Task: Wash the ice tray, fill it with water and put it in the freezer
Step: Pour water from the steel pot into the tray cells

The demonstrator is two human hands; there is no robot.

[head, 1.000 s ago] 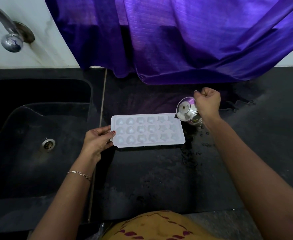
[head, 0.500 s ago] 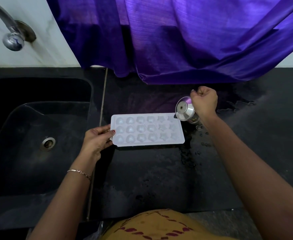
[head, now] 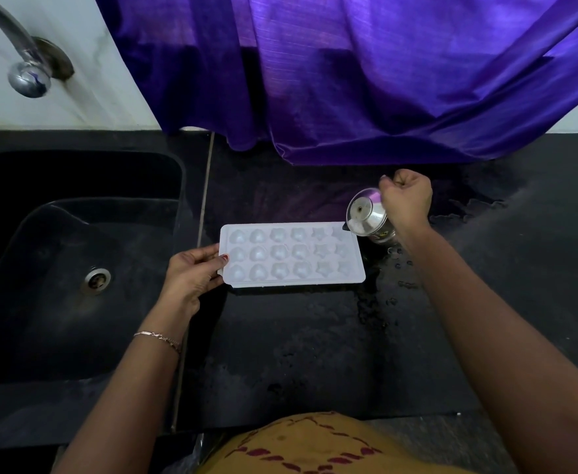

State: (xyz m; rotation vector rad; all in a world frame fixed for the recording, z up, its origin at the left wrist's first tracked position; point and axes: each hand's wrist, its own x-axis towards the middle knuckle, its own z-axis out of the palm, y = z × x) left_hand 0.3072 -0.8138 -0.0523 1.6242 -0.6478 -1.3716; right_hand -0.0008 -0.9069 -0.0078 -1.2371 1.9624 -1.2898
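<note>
A purple cloth (head: 349, 80) hangs across the back wall, its hem touching the black worktop (head: 297, 354) in front of me. The sink (head: 24, 302) is sunk into the left side, with the tap (head: 24, 70) high above its far corner and nothing in the basin that I can see.

The tray (head: 291, 254) lies flat on the worktop just right of the sink, with its long axis running left to right across me. My left hand (head: 191, 271) has the near short end, the fingers (head: 224, 258) pinching the rim with the thumb on top, which steadies it. My right hand (head: 407, 200) is beyond the tray's far right corner, curled into a tight fist around the steel cup (head: 366, 217).

The cup is tipped over with its mouth facing left, and its lower lip hangs just above that corner. So the tray lies to the left of and slightly nearer than my pouring hand, and I judge the pour has to travel leftward along the long axis.

The cells (head: 280, 253) (hearts on the left, stars on the right) look glossy, but I cannot tell how full any of them is. A little water seems to sit at the cup's lower lip. Spilled drops (head: 397, 265) bead on the worktop right of the tray, so I judge a slow tilt is needed.
</note>
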